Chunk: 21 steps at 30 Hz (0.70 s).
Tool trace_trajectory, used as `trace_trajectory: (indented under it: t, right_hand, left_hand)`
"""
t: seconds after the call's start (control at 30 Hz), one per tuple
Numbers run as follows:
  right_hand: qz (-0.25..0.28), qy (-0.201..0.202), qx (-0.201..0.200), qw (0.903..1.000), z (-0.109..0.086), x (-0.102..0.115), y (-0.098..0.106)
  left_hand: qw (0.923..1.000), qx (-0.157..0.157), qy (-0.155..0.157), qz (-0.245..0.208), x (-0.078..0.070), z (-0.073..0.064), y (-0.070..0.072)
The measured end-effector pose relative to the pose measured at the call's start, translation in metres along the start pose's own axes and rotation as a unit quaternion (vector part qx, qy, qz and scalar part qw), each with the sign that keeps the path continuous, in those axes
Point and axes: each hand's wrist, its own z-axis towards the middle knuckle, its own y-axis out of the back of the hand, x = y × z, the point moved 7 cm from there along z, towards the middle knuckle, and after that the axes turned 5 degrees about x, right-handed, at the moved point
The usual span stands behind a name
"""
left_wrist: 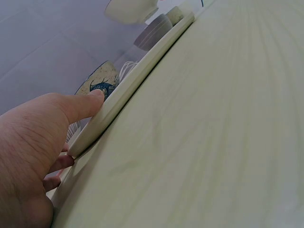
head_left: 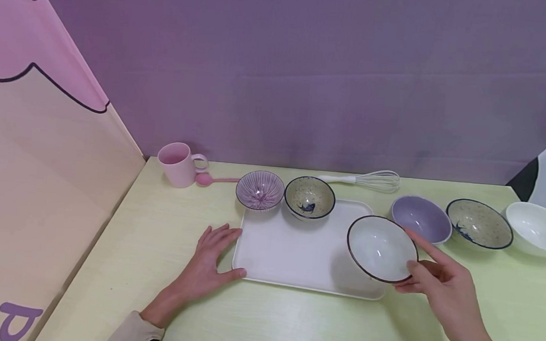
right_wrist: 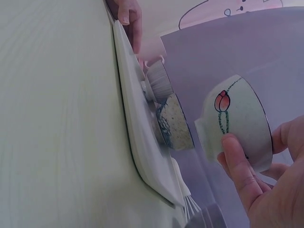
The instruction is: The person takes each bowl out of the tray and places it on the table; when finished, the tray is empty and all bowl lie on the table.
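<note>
My right hand [head_left: 454, 291] holds a white bowl [head_left: 381, 249] with a dark brown rim, thumb at the rim and fingers beneath. The bowl is raised above the right end of a white rectangular tray [head_left: 291, 251]. The right wrist view shows a red tulip painted on the bowl's outside [right_wrist: 244, 123]. My left hand [head_left: 206, 266] rests at the tray's front left corner, fingers spread, thumb touching the front rim. On the tray's back left part sit a purple-striped bowl [head_left: 259, 190] and a speckled bowl [head_left: 310, 198] with a blue pattern, side by side.
A pink mug [head_left: 178, 166] and pink spoon [head_left: 212, 180] lie at the back left. Behind the tray is a white whisk [head_left: 367, 180]. To its right stand a purple bowl [head_left: 422, 219], another speckled bowl [head_left: 479, 224] and a plain white bowl [head_left: 540, 230]. A purple wall backs the table.
</note>
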Motion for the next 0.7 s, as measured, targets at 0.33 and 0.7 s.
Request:
trace_trajectory:
  t: [0.33,0.7]
  right_hand:
    - [0.008,-0.013,-0.035,0.9993,-0.021,0.005,0.038]
    - [0.042,0.001,-0.076,0.9962,-0.037,0.005,0.071]
  left_hand:
    - [1.0,0.003,0.001,-0.001,-0.001,0.0,0.0]
    - [1.0,0.004,0.005,0.001,0.0,0.0,0.001]
